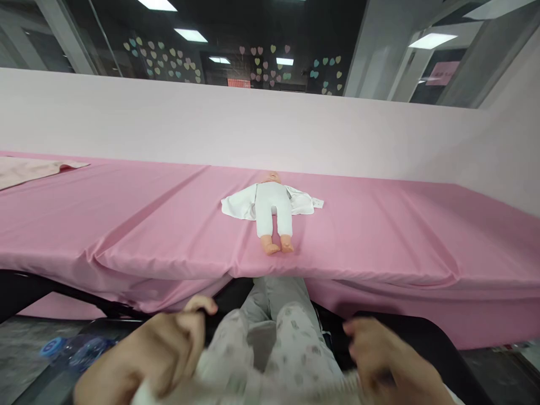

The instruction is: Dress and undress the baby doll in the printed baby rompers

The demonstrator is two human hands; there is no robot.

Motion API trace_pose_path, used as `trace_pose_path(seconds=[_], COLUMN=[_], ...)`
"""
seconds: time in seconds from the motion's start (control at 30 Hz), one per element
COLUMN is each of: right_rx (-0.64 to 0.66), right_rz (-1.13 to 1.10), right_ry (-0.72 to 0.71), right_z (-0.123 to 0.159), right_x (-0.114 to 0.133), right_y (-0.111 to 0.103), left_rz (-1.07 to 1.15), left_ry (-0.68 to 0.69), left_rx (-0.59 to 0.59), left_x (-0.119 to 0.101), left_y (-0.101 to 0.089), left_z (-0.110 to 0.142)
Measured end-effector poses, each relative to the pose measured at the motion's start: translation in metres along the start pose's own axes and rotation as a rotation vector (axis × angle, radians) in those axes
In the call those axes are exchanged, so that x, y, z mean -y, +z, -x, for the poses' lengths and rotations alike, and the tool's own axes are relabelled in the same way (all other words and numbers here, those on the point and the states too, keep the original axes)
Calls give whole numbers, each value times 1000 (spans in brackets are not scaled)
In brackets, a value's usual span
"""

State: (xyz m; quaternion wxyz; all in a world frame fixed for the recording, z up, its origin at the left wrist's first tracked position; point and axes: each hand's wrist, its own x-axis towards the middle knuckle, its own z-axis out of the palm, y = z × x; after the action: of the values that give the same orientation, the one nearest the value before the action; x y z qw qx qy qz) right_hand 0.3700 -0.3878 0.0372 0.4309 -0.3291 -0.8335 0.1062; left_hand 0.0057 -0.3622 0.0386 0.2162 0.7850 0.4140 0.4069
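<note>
Closest of all, two hands work low in the view, with printed pants [295,351] stretched between them! Left hand [147,351] is curled narrow around the near edge of the cloth, thumb jutting forward past the bent fingers. Right hand [388,357] is closed in too, on the other end of that same edge; both are blurred, so exactly how the fingertips pinch is hard to read. Bottom of the frame cuts off both wrists.

Out wide now, and it's the pink sheet [147,225] filling the middle, backed by a white wall [211,124]. Gray trousers [287,289] show beyond the printed legs, mostly covered. Far left, a pale cloth [34,170] runs out of frame. Straight ahead on the sheet lies the doll [273,202], feet towards us, its head foreshortened and hard to make out. White top [240,203] spreads out on both sides, its middle hidden by the doll. Smallest down here, a bottle [80,351], partly blocked by the left hand!
</note>
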Motion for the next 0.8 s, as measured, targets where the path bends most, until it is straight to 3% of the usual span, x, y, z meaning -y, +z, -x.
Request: trace_pose_path(seconds=[0.07, 0.13, 0.23, 0.3, 0.33, 0.4, 0.5, 0.6, 0.73, 0.77, 0.8], right_rx=[-98, -194, -461, -647, -630, -499, -421, -411, -600, -655, -698], right_rz=[39, 102, 119, 78, 25, -112, -327, -524, -690, -713, -729], right_ry=[139, 269, 309, 269, 238, 194, 295, 471, 598, 623, 643], right_z=[-11, -29, -62, -79, -84, -85, -69, -51, -41, -42, -44], right_x=[-21, -36, -30, -8, 5, 24, 29, 13, 2, 3, 3], right_y=[9, 17, 31, 46, 55, 71, 81, 72, 51, 48, 45], left_rz=[23, -27, -27, 70, 124, 200, 282, 348, 386, 436, 505], left_ry=[5, -82, -203, -156, -80, 89, 170, 190, 186, 131, 63], left_rx=[25, -66, -345, -575, -587, -464, -346, -206, -499, -446, -277], left_x=[1, 1, -16, -39, -53, -76, -86, -66, -29, -23, -18], left_y=[8, 18, 41, 65, 79, 106, 134, 142, 132, 131, 131], left_z=[-15, -37, -67, -76, -77, -70, -49, -34, -38, -40, -41])
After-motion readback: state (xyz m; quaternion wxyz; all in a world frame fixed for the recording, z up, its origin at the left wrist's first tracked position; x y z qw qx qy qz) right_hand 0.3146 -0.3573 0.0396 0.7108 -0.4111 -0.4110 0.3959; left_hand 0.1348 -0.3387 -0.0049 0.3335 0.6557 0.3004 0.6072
